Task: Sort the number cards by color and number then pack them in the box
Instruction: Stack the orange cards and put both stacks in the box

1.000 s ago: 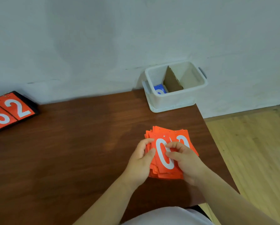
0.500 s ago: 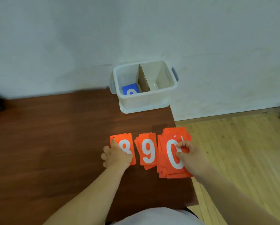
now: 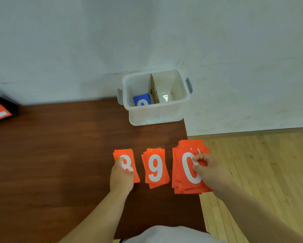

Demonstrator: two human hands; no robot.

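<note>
Changed: my single stack is split into 8 card, 9 pile and remaining stack.
My left hand: on 8 card, grip unclear.
My right hand: pinches 0 card.
Meaning: number sorting underway.

The left forearm extends forward from the lower edge of the view. The left hand lies palm down, fingers pressing the lower left part of an orange card printed with a white 8. The right forearm enters from the lower right. The right hand has curled fingers and thumb pinching the top of a stack of orange cards showing a white 0.
</note>
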